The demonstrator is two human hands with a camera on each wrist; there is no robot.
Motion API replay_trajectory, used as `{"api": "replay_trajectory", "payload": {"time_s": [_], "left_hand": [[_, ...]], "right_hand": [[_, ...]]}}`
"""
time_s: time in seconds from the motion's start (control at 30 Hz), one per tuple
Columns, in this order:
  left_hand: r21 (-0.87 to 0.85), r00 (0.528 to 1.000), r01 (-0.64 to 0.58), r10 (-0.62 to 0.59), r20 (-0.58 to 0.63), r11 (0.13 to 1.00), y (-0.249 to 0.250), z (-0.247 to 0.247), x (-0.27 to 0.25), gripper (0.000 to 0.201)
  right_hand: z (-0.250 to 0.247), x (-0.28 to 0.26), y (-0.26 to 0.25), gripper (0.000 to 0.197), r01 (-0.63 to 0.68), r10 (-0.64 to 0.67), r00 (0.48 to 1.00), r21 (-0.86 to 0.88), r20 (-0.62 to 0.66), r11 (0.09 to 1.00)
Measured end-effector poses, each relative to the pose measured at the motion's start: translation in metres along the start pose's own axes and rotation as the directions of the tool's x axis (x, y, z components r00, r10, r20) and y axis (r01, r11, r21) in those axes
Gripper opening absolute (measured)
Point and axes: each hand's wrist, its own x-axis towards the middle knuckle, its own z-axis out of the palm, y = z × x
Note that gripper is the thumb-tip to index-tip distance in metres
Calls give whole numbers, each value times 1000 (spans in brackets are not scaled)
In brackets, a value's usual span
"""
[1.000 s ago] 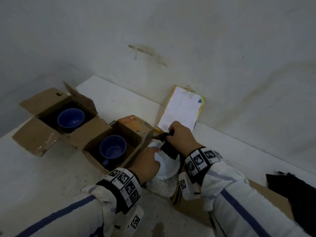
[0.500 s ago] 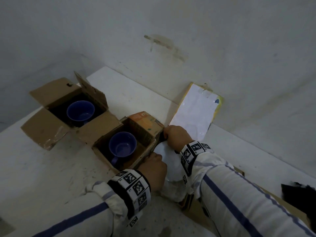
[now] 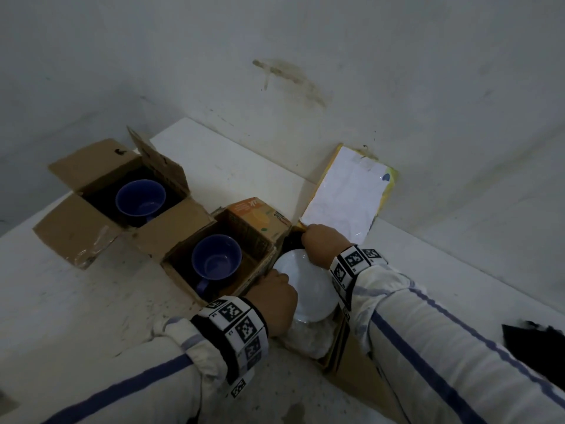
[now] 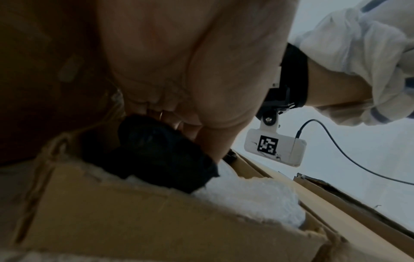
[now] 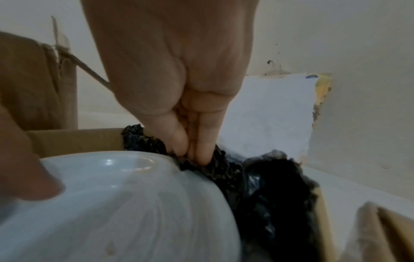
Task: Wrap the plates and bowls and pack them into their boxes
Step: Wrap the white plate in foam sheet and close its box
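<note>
A white dish (image 3: 308, 289) sits in an open cardboard box (image 3: 342, 353), on clear bubble wrap (image 3: 308, 338). My right hand (image 3: 321, 243) is at the dish's far edge. In the right wrist view its fingertips (image 5: 199, 150) pinch crumpled black plastic wrap (image 5: 257, 186) tucked between the dish (image 5: 123, 203) and the box wall. My left hand (image 3: 275, 298) holds the dish's near left edge, with one finger (image 5: 33, 173) lying on the rim. The left wrist view shows the black wrap (image 4: 156, 156) and bubble wrap (image 4: 251, 198) inside the box (image 4: 112, 221).
Two open cardboard boxes stand to the left, each with a blue cup in it (image 3: 140, 198) (image 3: 217, 261). A white sheet on a yellow backing (image 3: 345, 194) leans on the wall behind. More black wrap (image 3: 538, 341) lies at the right edge of the table.
My right hand has come down from above the dish, carrying the black wrap to the far edge and into the box. The left hand has stayed at the dish's near edge.
</note>
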Motion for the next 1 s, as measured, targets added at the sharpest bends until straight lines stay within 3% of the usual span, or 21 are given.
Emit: {"api": "replay_trajectory", "payload": {"time_s": [0.07,0.2,0.27,0.37,0.7,0.77,0.93,1.0], "left_hand": [[-4,1000,-8,8,-2,1000,0,-1,-1,28],[-17,1000,-5,5,-7,1000,1,-3,-3,28],[-49,1000,6,-6,-7,999,2,-5,-5,30],[-86,1000,24,-25,-10,996,3,-6,-7,32],[-86,994,54,-62,-93,995,8,5,-5,33],[-96,994,52,-60,-86,994,9,4,-6,36],[-121,997,67,-64,31,990,10,-11,-7,36],[-105,997,81,-82,-2,991,20,-21,-4,37]], "right_hand": [[-1,0,-3,15,11,-9,998,-28,69,1000],[-3,-9,3,44,-11,5,982,27,190,1000],[-10,-16,9,50,-18,0,978,85,210,996],[-14,-17,11,43,-32,23,989,60,144,998],[10,-16,-6,39,-126,111,985,107,130,986],[2,-25,0,42,-119,96,986,161,139,980],[-12,-76,31,41,-119,148,988,391,-44,913],[-6,-105,44,41,-133,175,984,473,-44,871]]}}
